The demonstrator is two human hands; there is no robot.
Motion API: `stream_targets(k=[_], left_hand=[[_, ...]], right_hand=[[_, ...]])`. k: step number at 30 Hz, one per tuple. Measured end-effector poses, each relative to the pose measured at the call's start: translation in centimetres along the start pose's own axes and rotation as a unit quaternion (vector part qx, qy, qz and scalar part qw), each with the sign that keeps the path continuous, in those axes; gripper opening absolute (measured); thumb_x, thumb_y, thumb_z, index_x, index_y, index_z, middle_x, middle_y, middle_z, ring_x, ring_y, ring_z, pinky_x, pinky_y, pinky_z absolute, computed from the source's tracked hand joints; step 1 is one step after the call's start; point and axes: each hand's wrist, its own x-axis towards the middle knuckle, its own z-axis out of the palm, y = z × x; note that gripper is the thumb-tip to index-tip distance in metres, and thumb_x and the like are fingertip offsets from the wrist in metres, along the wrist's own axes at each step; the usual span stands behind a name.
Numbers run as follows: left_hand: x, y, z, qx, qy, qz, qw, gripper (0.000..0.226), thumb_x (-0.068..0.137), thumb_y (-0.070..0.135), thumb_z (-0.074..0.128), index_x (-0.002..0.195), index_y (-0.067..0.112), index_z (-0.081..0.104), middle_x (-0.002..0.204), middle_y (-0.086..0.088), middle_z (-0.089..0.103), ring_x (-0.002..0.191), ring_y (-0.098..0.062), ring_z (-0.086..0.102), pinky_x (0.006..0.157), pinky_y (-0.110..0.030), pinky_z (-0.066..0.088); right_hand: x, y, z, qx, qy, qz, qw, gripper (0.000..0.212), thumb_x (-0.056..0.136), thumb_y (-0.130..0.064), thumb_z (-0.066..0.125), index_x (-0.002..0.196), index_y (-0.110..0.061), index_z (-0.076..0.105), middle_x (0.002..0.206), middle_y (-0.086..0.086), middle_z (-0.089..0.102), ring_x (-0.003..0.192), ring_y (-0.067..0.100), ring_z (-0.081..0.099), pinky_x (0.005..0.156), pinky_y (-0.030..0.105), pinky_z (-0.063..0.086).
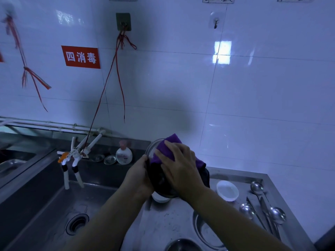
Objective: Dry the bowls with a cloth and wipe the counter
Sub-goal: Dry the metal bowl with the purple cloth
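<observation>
Here the left hand (139, 173) grips the bowl (154, 171) rim while right-hand fingers (170, 151) press the purple cloth (165, 151) flat inside

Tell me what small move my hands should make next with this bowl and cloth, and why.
Probably keep rubbing: sweep the purple cloth round the inside of the metal bowl while the left hand turns it. The right hand presses the cloth into the bowl, held tilted above the counter, so drying looks unfinished. A white dish waits on the counter.
</observation>
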Motion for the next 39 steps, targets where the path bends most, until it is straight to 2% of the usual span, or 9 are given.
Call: stream_targets(k=[5,8,13,17,21,24,28,32,39], left_hand=[[-1.0,0.6,0.0,-0.046,-0.069,-0.027,0.996,0.045,0.098,0.033,0.038,0.127,0.003,0.055,0.125,-0.024,0.059,0.119,-0.037,0.054,0.105,-0.046,0.039],[-1.3,1.0,-0.2,-0.065,-0.082,-0.029,0.994,0.05,0.1,0.038,0.032,0.129,0.002,0.051,0.125,-0.027,0.057,0.118,-0.04,0.053,0.097,-0.048,0.044],[-1.7,1.0,0.3,-0.05,-0.072,0.012,0.996,0.048,0.101,0.036,0.031,0.12,0.001,0.057,0.115,-0.025,0.065,0.107,-0.037,0.061,0.083,-0.045,0.05],[-1.8,-0.4,0.8,-0.04,-0.071,0.019,0.997,0.043,0.1,0.032,0.034,0.121,0.003,0.056,0.114,-0.022,0.066,0.1,-0.031,0.067,0.076,-0.037,0.055],[-1.6,-0.3,0.3,-0.068,-0.076,0.009,0.995,0.04,0.099,0.032,0.036,0.12,0.005,0.057,0.114,-0.023,0.066,0.104,-0.033,0.065,0.084,-0.04,0.053],[-1.2,0.1,-0.1,-0.095,-0.07,0.009,0.993,0.039,0.099,0.033,0.037,0.114,0.004,0.059,0.105,-0.023,0.069,0.089,-0.032,0.07,0.068,-0.04,0.06],[-0.6,0.0,-0.6,-0.14,-0.054,0.008,0.989,0.039,0.1,0.03,0.035,0.108,0.003,0.062,0.099,-0.023,0.071,0.081,-0.036,0.071,0.056,-0.045,0.058],[-0.4,-0.5,-1.1,-0.172,-0.08,-0.022,0.981,0.041,0.098,0.03,0.037,0.116,0.001,0.06,0.112,-0.03,0.064,0.092,-0.045,0.066,0.06,-0.057,0.056],[0.1,-0.6,-2.5,-0.043,-0.023,0.089,0.995,0.034,0.097,0.028,0.041,0.11,0.009,0.066,0.11,-0.013,0.07,0.094,-0.028,0.068,0.073,-0.042,0.053]], right_hand=[[-2.4,0.1,1.6,-0.051,0.018,-0.08,0.995,0.049,0.087,-0.044,0.052,0.133,-0.027,0.047,0.139,0.005,0.038,0.124,0.028,0.037,0.095,0.047,0.042],[-4.0,1.5,1.9,-0.058,0.074,-0.092,0.991,0.05,0.086,-0.042,0.057,0.133,-0.029,0.044,0.138,0.006,0.038,0.123,0.028,0.038,0.092,0.047,0.045],[-4.8,2.3,1.7,-0.057,0.143,-0.028,0.988,0.066,0.072,-0.035,0.075,0.13,-0.029,0.045,0.134,0.011,0.037,0.119,0.032,0.037,0.09,0.045,0.049],[-2.9,0.7,1.2,-0.056,0.137,-0.023,0.989,0.045,0.084,-0.035,0.064,0.126,-0.027,0.052,0.134,0.008,0.039,0.121,0.03,0.039,0.091,0.046,0.045],[-2.2,0.5,0.7,-0.05,0.128,-0.058,0.989,0.035,0.087,-0.033,0.059,0.122,-0.024,0.061,0.133,0.004,0.041,0.122,0.027,0.04,0.093,0.043,0.043],[-3.0,1.7,0.4,-0.023,0.149,-0.082,0.985,0.039,0.087,-0.029,0.062,0.125,-0.026,0.056,0.133,0.003,0.041,0.121,0.025,0.039,0.093,0.044,0.045],[-3.4,2.3,0.4,0.064,0.179,-0.025,0.981,0.04,0.088,-0.02,0.066,0.126,-0.022,0.054,0.135,0.007,0.038,0.125,0.027,0.035,0.098,0.045,0.045],[-3.0,2.3,0.3,0.139,0.203,0.025,0.969,0.028,0.099,-0.023,0.045,0.126,-0.018,0.052,0.136,0.008,0.037,0.127,0.028,0.036,0.109,0.034,0.036],[-4.0,1.7,0.5,0.266,0.201,0.14,0.932,0.033,0.095,-0.012,0.041,0.126,-0.012,0.054,0.136,0.008,0.045,0.125,0.023,0.04,0.108,0.028,0.034]])
